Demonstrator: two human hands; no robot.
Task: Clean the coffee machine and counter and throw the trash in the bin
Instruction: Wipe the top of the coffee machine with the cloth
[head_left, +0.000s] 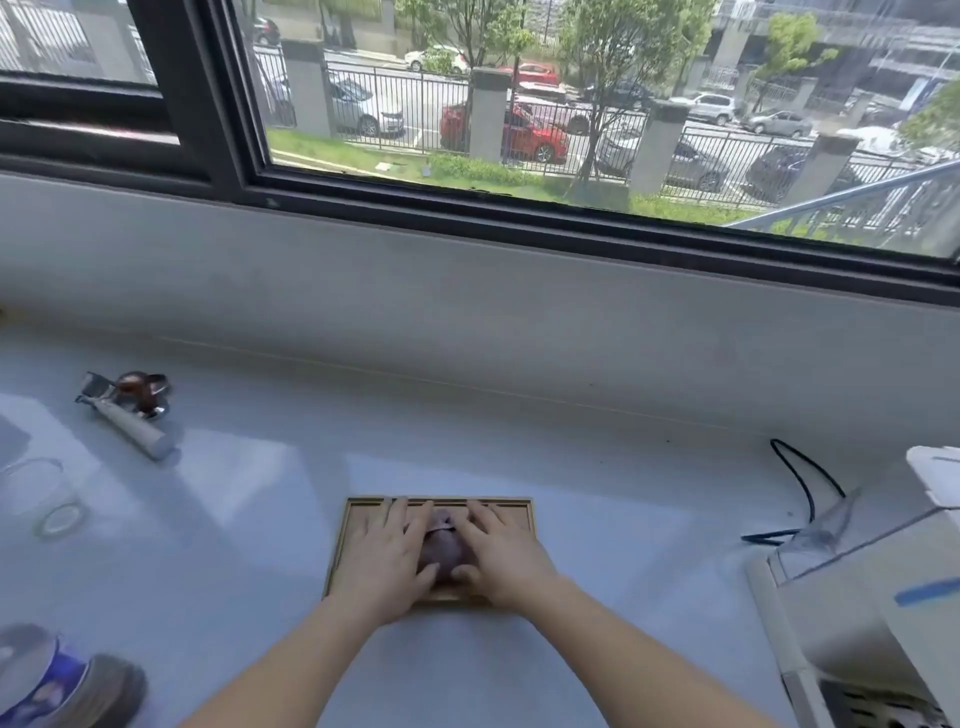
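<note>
Window (519, 104): it fills the top of the frame, dark-framed, and through it we see parked cars, a fence and trees.
Table (597, 519): a pale grey-blue surface that runs across the frame below the sill and carries all we list next.
Coffee machine (857, 597): white, at the right edge and lower right corner, cut off by the frame.
Tray (363, 514): wooden, flat on the table at lower centre, under both hands.
Left hand (387, 558): wide, fingers straight and laid flat on the tray, thumb against the left side of the lump.
Right hand (498, 553): wide too, fingers straight, against the right side of the lump, thumb low at its near edge.
Can (47, 680): blue-printed and blurred, in the lower left corner.
Glass (36, 493): clear, at the left edge, well apart from the tray.
Portafilter (130, 415): at the left, above the glass, its pale handle pointing lower right.
Cable (802, 483): black, on the table just left of the coffee machine.
Dark lump (441, 551): purplish, on the tray between the two hands; we cannot tell what it is.
</note>
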